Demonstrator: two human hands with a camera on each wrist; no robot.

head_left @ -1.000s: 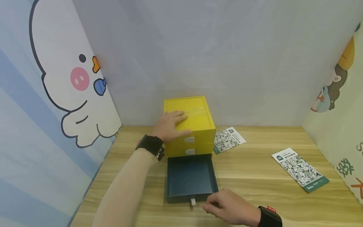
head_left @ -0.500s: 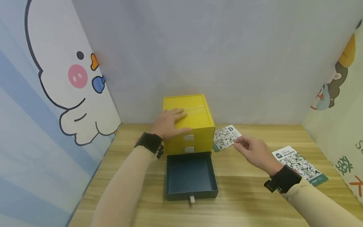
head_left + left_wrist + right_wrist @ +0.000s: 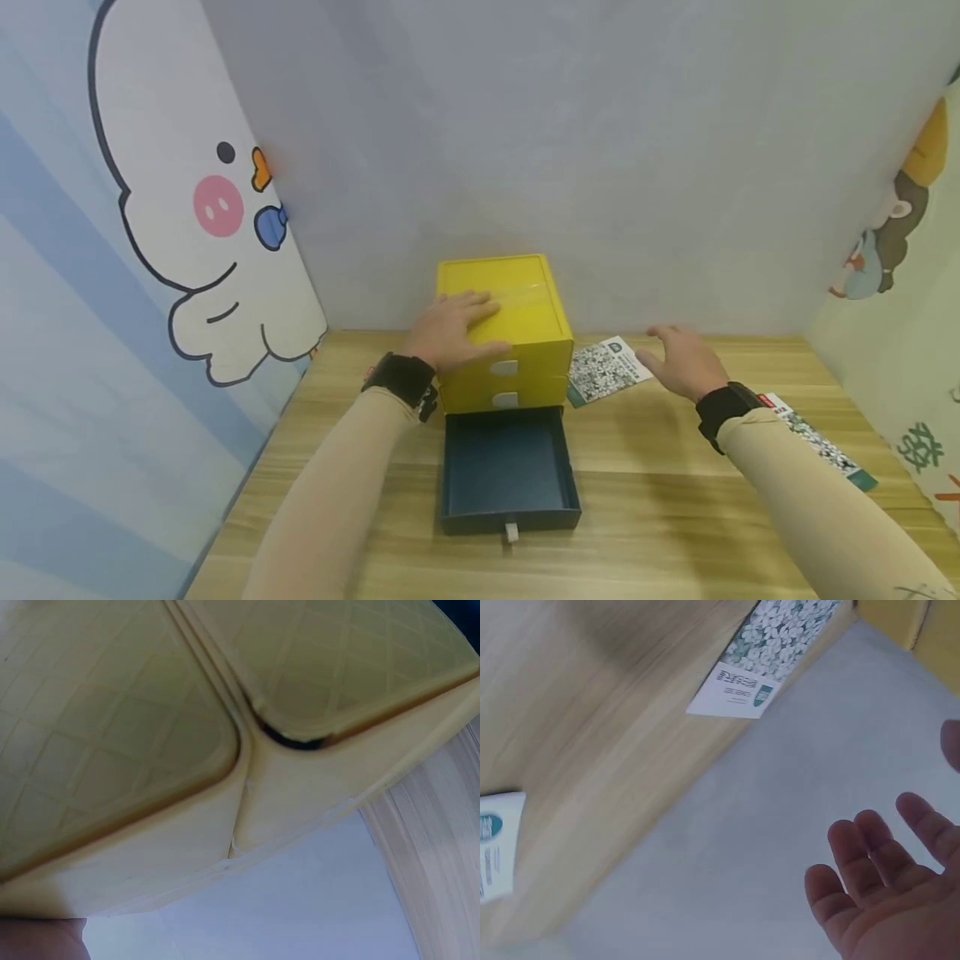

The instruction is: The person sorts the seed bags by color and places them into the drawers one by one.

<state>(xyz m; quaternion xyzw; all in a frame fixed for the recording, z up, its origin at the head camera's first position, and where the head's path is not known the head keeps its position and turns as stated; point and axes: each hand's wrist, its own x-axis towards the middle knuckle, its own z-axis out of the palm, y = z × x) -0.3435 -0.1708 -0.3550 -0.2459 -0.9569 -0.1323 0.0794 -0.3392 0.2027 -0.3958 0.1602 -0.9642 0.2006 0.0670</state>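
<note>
A yellow drawer box (image 3: 528, 321) stands against the back of the table. Its dark bottom drawer (image 3: 517, 522) is pulled out, with a small white tab in front. My left hand (image 3: 450, 333) lies with fingers extended across the box's top left edge. The left wrist view shows the box's lattice-patterned side (image 3: 112, 772). Just right of a flower-printed packet (image 3: 603, 371), my right hand (image 3: 682, 362) hovers with fingers spread and nothing held. Its palm and loose fingers (image 3: 851, 862) show in the right wrist view.
A second printed packet (image 3: 821, 442) lies further right, partly hidden by my right forearm. A grey wall (image 3: 637, 167) rises behind the table (image 3: 622, 500). Cartoon-printed panels (image 3: 247, 308) close in the sides.
My right hand has moved from beside the drawer's front, back and to the right, near the packet. Its curled fingers have opened out. The left hand stays on the box.
</note>
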